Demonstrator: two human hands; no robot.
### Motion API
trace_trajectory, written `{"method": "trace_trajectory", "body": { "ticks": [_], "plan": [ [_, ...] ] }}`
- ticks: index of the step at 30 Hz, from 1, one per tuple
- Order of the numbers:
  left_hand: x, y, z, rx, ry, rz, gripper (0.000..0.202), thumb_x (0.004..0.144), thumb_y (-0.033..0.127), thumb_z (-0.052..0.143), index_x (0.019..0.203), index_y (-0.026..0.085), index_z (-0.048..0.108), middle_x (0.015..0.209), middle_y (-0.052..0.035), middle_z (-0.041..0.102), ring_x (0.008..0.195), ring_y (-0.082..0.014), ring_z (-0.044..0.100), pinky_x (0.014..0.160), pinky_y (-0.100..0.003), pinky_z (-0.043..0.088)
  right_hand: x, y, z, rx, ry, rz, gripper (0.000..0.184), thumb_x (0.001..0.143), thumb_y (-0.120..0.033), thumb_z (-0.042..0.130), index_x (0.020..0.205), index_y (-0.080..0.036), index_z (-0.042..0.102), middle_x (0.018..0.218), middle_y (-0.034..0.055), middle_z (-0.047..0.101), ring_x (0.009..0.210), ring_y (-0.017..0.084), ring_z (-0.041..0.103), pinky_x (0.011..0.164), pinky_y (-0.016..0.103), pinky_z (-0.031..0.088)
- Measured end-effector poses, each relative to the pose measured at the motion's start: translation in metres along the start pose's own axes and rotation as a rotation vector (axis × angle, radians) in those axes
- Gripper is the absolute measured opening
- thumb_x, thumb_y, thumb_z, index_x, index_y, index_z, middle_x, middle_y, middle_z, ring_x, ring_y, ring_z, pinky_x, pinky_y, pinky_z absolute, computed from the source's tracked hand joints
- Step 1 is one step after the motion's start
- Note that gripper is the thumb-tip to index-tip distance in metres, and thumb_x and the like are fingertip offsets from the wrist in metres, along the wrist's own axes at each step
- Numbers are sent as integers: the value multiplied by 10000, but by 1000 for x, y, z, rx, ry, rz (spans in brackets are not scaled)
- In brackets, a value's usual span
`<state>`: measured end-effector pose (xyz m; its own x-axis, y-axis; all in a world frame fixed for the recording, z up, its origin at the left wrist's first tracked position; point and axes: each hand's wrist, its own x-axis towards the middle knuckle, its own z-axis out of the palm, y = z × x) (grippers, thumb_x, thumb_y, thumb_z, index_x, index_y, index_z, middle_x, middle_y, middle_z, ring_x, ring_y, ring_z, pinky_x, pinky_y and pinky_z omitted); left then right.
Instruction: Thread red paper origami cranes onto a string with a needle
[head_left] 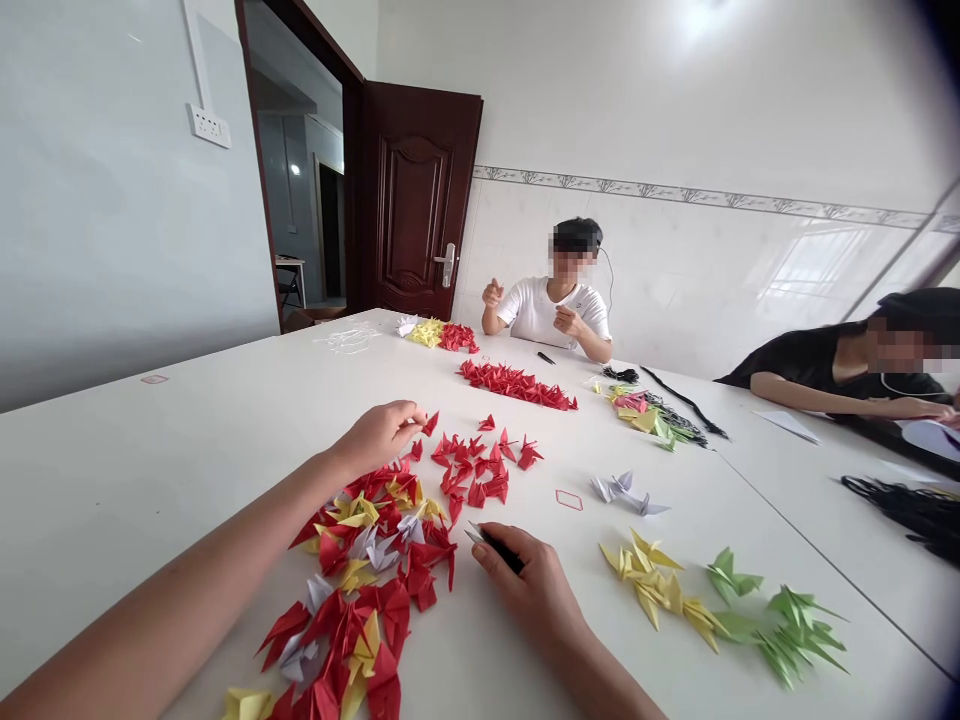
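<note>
My left hand (379,436) reaches out over the white table (150,460) with its fingers pinched on a red paper crane (430,423). Just right of it lies a loose group of red cranes (480,468). My right hand (534,588) rests on the table, closed round a thin black tool (496,548) with a pale tip. A mixed heap of red, yellow and white cranes (360,590) lies between my forearms.
Yellow cranes (660,590), green cranes (787,630) and a few white ones (626,492) lie to the right, with a red rubber band (568,499). A row of red cranes (517,385) sits farther back. One person sits opposite, another leans at the right.
</note>
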<state>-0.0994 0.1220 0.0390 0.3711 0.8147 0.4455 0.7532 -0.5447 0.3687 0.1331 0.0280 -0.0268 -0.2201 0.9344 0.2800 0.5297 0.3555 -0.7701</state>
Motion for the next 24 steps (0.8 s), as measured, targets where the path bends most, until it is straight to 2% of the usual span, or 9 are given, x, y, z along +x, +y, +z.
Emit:
{"method": "trace_trajectory", "body": {
  "ticks": [5,10,15,24],
  "plan": [
    [-7,36,5,-192,-37,249,144,842,179,407,844,178,550,877,-37,606,805,-130,574,743,-228,452,-2,0,-1,77,82,31,358,810,-425,496,967,-156,673,812,57,685,705,193,597,646,264,465],
    [-17,53,15,-219,-190,420,174,839,121,407,827,167,575,891,-53,606,853,-130,564,774,-224,445,-3,6,0,189,183,78,421,806,-479,486,993,-136,642,785,60,655,697,179,574,642,268,468],
    [-23,63,20,-229,-288,449,178,824,97,422,821,169,586,919,-63,615,859,-134,565,757,-228,448,-1,11,0,245,213,97,442,805,-500,478,994,-136,642,728,52,623,640,157,529,598,265,463],
    [-24,64,25,-240,-279,475,186,838,114,408,818,174,583,884,-54,619,828,-129,561,764,-232,436,0,4,-2,138,172,69,345,819,-461,472,841,-157,633,652,5,555,597,133,470,551,217,395]
  ]
}}
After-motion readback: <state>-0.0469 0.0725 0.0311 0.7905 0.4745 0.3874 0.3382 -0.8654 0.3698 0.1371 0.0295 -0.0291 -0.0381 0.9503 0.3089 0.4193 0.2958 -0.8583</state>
